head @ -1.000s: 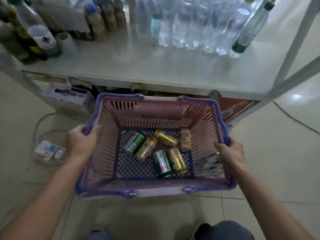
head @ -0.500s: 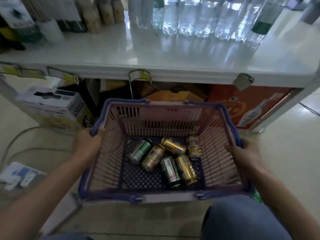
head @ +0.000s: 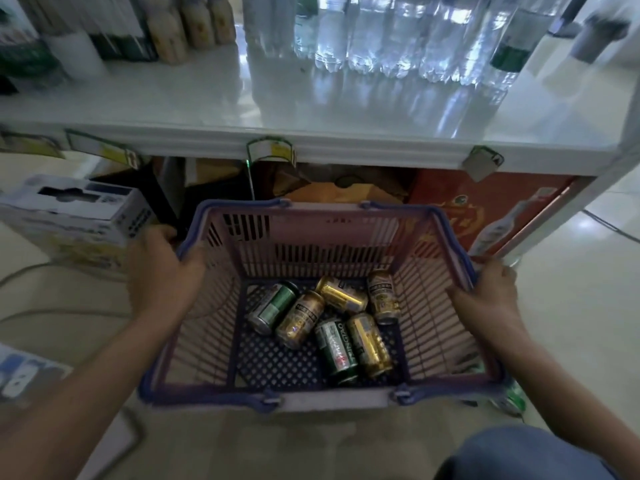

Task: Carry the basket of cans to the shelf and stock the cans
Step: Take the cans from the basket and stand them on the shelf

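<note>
A pink basket (head: 322, 398) with a blue rim sits low in front of me, just below the white shelf (head: 214, 98). My left hand (head: 162, 271) grips its left rim and my right hand (head: 491, 296) grips its right rim. Several cans lie on their sides on the basket's blue floor: gold cans (head: 369, 344) and green cans (head: 273, 306). One gold can (head: 382, 296) leans in the far right corner. The shelf's front half is bare white surface.
Clear water bottles (head: 398, 32) line the back of the shelf, brown bottles (head: 180, 26) stand at its back left. Under the shelf are a red carton (head: 485, 209) and brown boxes. A white box (head: 69, 216) sits on the floor left. My knee (head: 519, 455) shows at bottom right.
The basket and both hands have come lower and nearer the shelf's bottom tier. The view has dropped, and my knee has come into sight. Both hands keep hold of the rims.
</note>
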